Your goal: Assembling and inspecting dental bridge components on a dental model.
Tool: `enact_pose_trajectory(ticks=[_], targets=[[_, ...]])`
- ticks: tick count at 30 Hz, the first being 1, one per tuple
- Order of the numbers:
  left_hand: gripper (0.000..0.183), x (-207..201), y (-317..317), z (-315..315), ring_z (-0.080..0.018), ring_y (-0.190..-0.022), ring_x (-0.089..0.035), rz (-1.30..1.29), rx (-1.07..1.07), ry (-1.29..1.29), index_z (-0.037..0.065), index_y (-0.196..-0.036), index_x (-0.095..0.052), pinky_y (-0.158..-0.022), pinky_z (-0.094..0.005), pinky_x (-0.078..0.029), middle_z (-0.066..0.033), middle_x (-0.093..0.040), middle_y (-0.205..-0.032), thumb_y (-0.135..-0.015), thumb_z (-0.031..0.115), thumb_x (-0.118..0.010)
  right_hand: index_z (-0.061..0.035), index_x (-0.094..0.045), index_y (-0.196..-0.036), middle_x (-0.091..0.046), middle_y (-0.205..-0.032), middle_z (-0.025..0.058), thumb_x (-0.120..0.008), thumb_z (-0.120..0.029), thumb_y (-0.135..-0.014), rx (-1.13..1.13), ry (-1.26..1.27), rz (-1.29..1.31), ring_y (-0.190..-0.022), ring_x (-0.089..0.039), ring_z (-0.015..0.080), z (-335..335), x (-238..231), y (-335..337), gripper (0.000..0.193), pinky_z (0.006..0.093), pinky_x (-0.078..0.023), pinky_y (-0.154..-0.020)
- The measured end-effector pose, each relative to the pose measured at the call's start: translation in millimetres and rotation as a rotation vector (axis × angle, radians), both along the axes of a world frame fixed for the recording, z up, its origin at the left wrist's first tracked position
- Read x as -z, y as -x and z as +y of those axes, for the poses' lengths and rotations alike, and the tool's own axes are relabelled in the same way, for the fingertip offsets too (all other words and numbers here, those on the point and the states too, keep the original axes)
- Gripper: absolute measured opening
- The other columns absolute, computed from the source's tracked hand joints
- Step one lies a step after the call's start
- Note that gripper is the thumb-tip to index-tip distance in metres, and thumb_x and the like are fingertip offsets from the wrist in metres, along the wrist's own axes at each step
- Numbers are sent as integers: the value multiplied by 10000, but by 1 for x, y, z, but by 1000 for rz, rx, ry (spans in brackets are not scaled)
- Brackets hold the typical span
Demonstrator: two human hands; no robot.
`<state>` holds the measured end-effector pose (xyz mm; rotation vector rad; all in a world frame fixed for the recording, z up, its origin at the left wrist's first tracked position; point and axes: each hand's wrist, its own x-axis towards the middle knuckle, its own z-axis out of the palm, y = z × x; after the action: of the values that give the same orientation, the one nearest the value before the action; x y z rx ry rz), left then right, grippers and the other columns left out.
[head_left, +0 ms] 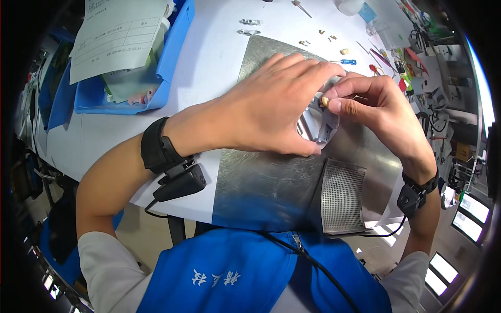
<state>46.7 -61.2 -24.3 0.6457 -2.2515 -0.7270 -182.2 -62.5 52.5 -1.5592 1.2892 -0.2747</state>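
Note:
My left hand (276, 104) is wrapped round a pale grey, ring-shaped plastic housing (329, 128), its thumb at the near edge and its fingers over the far side. Part of the housing is hidden under that hand. At the housing's right rim, my right hand (368, 101) pinches a small brass-coloured fitting (324, 101) between thumb and index finger. Whether the fitting touches the housing I cannot tell. Both hands are over a scratched metal plate (266, 182) on a white table.
A perforated metal sheet (343, 195) lies at the plate's near right. Beyond the hands are a blue-handled screwdriver (348, 62), small brass parts (344, 51) and two grey pieces (250, 22). A blue bin (175, 52) with papers (117, 39) stands at left. Tools crowd the right edge.

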Motion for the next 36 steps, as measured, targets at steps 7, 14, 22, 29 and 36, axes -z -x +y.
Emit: enact_pose_trajectory(ticks=[7,14,22,29,36], targets=[[930,13,-1,-1,-398,-1207,-597,78,-26,74,-18,-1419,-451,-1067,-480,-431,-209,-648,-1230,-689,352,-892,40,-757,-1049,-736,-844,50,-759,-178,-946,-1,215,116,-750,-646,86,11,1,-14,241,262,-510,-680],[891,16,-2,-1,-399,-1221,-602,114,-22,66,-32,-1379,-468,-1074,-491,-432,-219,-670,-1203,-700,365,-886,38,-766,-1042,-743,-861,67,-778,-179,-930,24,182,242,-777,-657,109,14,-9,-25,245,263,-522,-738],[759,11,-5,2,-408,-1184,-625,99,-29,49,-16,-1244,-515,-1053,-492,-446,-232,-683,-1173,-702,365,-883,40,-777,-1018,-728,-893,53,-763,-148,-931,-18,343,271,-757,-639,105,22,-3,-25,208,261,-503,-709],[767,9,-5,3,-406,-1186,-633,67,-17,12,-16,-1263,-523,-1045,-491,-455,-242,-689,-1172,-703,373,-876,45,-778,-1066,-712,-907,68,-740,-133,-949,-51,462,376,-799,-628,104,30,-6,-28,216,276,-495,-731],[746,10,-5,2,-392,-1214,-623,62,-23,36,7,-1315,-527,-1063,-493,-442,-232,-685,-1206,-752,379,-847,9,-752,-1192,-768,-982,58,-701,-132,-994,39,293,141,-883,-666,93,32,-7,-5,248,252,-534,-842]])
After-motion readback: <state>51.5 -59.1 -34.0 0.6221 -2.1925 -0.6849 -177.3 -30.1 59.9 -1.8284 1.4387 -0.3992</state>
